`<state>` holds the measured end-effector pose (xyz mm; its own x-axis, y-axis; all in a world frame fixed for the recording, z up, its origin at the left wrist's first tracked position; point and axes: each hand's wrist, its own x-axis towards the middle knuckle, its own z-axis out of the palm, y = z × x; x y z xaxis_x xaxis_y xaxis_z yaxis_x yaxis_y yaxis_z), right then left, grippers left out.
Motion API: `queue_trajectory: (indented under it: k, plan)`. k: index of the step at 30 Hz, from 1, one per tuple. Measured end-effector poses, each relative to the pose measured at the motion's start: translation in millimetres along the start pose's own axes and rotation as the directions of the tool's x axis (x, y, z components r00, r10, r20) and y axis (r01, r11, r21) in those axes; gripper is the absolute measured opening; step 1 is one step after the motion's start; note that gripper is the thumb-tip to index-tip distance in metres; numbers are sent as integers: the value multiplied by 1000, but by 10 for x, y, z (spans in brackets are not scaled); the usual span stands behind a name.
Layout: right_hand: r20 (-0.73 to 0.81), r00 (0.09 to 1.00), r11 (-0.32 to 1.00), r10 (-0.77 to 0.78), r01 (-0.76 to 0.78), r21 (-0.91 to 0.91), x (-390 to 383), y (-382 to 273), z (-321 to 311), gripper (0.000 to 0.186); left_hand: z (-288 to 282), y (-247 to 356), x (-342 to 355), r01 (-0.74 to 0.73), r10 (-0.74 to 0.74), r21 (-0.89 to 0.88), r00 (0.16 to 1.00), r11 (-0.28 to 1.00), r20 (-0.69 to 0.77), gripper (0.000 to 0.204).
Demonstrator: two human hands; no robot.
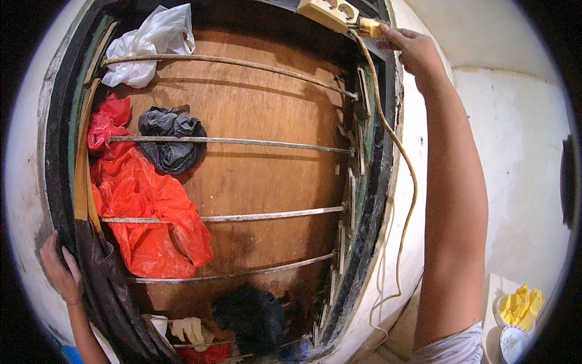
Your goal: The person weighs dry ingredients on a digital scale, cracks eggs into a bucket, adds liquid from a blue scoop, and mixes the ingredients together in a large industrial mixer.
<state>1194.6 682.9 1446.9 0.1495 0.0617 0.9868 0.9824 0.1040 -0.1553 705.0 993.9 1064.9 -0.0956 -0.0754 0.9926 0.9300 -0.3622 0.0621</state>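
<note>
My right hand (409,45) is raised high at the upper right, its fingertips pinching a small yellow plug (370,28). The plug's dark prong-like end points left, close beside a cream socket strip (327,13) at the top of the dark window frame (379,176). Whether plug and strip touch is hard to tell. A yellowish cord (412,173) hangs from near the strip down along the wall. At the lower left my left hand (60,267) lies with fingers stretched against the frame's edge, holding nothing, beside a dark brown hanging cloth (109,267).
Thin metal bars (273,215) cross in front of a brown wooden panel (273,176). Tucked among them are white (151,45), red (154,206) and black (173,136) plastic bags. At the lower right are a bowl of yellow pieces (520,306) and a patterned dish (513,344).
</note>
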Motion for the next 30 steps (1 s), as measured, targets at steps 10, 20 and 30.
queue_trajectory:
  k: [10, 20, 30]
  plan:
    - [-168, 939, 770, -300, 134, -624, 501, -261, 269, 41, 43, 2, -28, -18, 18, -9, 1000, 1000, -4, 31]
    - [-282, 943, 850, -179, 4, -526, 204, -679, 505, 22, 23, -66, -47, -13, 13, -22, 1000, 1000, 14, 29]
    - [-251, 911, 770, -327, 103, -630, 221, -597, 686, 17, -60, -127, -106, 64, -58, -160, 997, 985, 42, 31]
